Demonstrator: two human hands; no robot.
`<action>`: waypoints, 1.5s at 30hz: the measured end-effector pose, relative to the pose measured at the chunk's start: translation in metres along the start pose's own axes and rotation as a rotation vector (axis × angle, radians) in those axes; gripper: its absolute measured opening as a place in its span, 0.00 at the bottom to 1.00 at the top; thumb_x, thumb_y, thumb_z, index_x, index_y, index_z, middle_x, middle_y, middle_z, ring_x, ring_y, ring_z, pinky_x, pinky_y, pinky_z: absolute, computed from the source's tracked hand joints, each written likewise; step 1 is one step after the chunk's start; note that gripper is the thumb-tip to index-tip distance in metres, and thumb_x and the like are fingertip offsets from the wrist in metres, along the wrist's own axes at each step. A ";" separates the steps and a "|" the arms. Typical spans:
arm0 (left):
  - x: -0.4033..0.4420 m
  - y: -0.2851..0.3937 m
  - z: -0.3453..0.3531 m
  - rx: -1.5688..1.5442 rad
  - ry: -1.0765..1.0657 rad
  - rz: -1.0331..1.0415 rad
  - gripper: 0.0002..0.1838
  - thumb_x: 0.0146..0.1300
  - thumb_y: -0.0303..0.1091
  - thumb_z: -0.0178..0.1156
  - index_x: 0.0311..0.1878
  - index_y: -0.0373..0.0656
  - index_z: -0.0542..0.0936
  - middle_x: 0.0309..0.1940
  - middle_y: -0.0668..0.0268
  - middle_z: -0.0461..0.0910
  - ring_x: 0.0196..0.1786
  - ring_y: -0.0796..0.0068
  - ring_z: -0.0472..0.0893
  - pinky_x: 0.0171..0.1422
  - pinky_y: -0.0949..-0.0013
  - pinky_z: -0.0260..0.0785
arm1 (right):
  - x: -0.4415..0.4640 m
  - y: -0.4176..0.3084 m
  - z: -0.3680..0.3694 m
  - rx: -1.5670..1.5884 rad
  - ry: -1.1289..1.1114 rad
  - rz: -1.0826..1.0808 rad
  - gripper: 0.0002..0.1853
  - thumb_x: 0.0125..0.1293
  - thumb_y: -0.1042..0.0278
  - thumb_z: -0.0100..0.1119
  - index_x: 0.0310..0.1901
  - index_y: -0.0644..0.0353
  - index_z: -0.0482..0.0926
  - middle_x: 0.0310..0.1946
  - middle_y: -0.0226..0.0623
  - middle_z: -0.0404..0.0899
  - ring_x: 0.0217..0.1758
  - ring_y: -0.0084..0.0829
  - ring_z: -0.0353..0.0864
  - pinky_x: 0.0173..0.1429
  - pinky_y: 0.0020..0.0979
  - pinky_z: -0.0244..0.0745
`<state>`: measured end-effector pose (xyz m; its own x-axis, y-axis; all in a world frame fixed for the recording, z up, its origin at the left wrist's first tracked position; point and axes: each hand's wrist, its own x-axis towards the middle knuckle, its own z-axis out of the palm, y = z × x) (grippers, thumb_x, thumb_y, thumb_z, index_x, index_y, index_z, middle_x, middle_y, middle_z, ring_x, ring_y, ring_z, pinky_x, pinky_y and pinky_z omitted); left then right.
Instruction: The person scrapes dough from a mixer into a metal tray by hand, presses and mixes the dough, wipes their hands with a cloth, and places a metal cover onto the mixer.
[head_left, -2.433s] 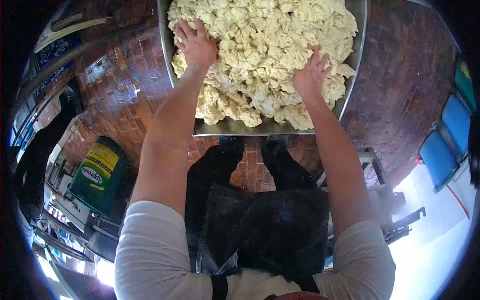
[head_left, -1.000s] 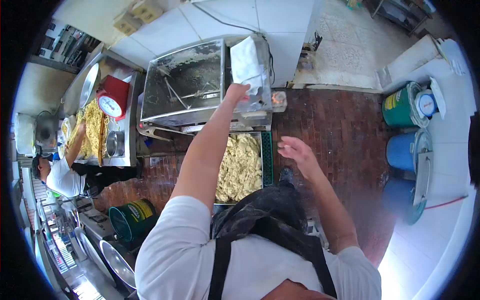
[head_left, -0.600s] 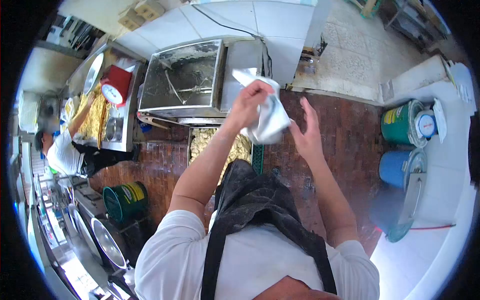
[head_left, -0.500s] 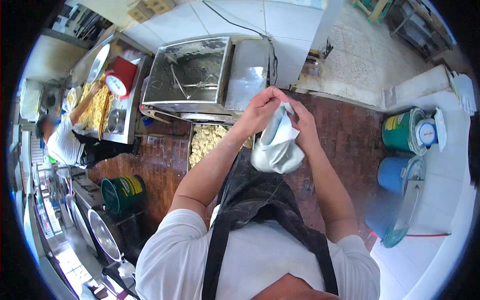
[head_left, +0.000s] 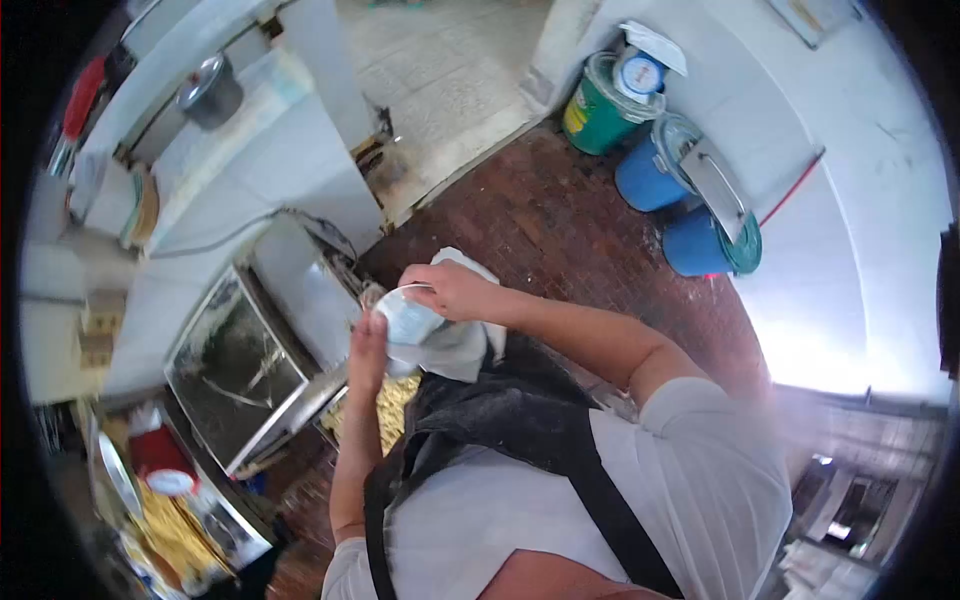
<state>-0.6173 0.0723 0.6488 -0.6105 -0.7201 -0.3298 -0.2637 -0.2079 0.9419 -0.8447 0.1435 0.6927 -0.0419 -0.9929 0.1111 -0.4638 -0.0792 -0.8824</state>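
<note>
Both of my hands are in front of my black apron, working on a pale, round, bowl-like dish with a thin white rim. My left hand grips its left side, thumb up near the rim. At the far edge, my right hand is closed with its fingers bent over the rim and bunched against a white cloth. The cloth hangs below the dish and also shows beyond the right hand. What the right fingertips press on is partly hidden.
A steel mixer tub stands at left, with a tray of dough pieces beside it. Noodles and a red scale are lower left. Green and blue buckets line the right wall. A pot sits on a ledge.
My view has turned to the right. The hands have moved apart around the bundle, and the dish's rim and inside now show. The person by the noodles is no longer clearly visible.
</note>
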 end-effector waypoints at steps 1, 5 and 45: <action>0.005 -0.010 0.006 -0.070 -0.066 0.067 0.16 0.76 0.38 0.61 0.60 0.39 0.80 0.47 0.67 0.85 0.48 0.78 0.80 0.56 0.69 0.73 | 0.000 0.001 -0.005 0.006 0.108 -0.043 0.13 0.75 0.57 0.59 0.45 0.59 0.81 0.34 0.54 0.83 0.41 0.59 0.83 0.43 0.53 0.75; 0.027 0.032 0.028 0.458 -0.414 0.000 0.14 0.71 0.35 0.66 0.53 0.38 0.81 0.42 0.68 0.85 0.44 0.75 0.81 0.50 0.65 0.75 | -0.009 -0.008 -0.033 -0.058 0.130 0.210 0.15 0.76 0.55 0.57 0.43 0.59 0.80 0.32 0.54 0.82 0.40 0.60 0.83 0.43 0.53 0.75; -0.013 0.078 0.172 -0.325 0.100 -0.249 0.32 0.79 0.59 0.51 0.58 0.37 0.85 0.45 0.65 0.85 0.43 0.75 0.81 0.49 0.67 0.74 | -0.046 0.035 -0.123 0.551 -0.431 0.137 0.09 0.65 0.70 0.71 0.45 0.60 0.84 0.43 0.36 0.83 0.49 0.33 0.84 0.57 0.32 0.76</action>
<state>-0.7581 0.1791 0.7159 -0.4782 -0.6787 -0.5574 -0.1351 -0.5703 0.8102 -0.9679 0.1968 0.7132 0.3390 -0.9346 -0.1072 0.0401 0.1282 -0.9909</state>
